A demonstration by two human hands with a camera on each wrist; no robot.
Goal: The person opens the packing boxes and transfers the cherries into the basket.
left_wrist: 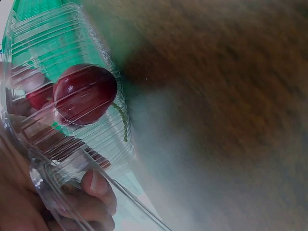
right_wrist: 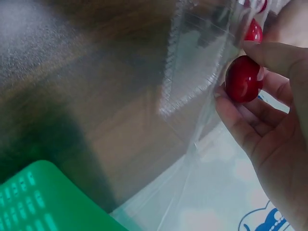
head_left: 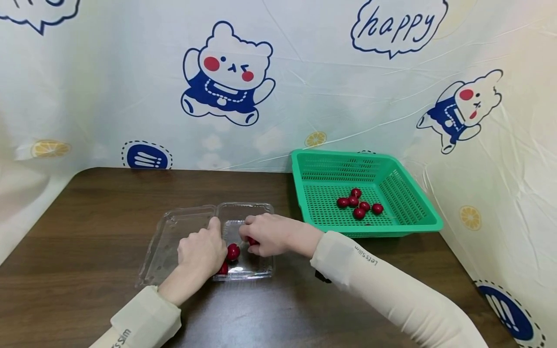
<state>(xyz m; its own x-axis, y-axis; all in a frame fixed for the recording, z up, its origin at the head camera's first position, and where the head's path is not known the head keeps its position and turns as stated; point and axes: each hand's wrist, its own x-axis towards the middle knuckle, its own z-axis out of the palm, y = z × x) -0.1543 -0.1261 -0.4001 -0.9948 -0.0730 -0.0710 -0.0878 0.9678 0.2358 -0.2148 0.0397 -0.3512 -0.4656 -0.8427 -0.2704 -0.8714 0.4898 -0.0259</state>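
A clear plastic clamshell box (head_left: 256,274) lies open on the table, its lid (head_left: 163,251) folded out to the left. My left hand (head_left: 202,251) grips the box along the hinge side, curled fingers (left_wrist: 98,187) showing at the plastic edge in the left wrist view. Over the box's inside, my right hand (head_left: 270,234) pinches a red cherry (right_wrist: 244,79) between thumb and fingers. Another cherry (head_left: 233,252) sits in the box near the left hand, and one more cherry (head_left: 222,268) is at the front left corner, partly covered by that hand.
A green slotted basket (head_left: 411,228) stands at the back right with several cherries (head_left: 359,213) in it. Its near side is close to the right forearm. The brown wooden table (head_left: 87,241) ends at a printed curtain (head_left: 304,96) behind and on the right.
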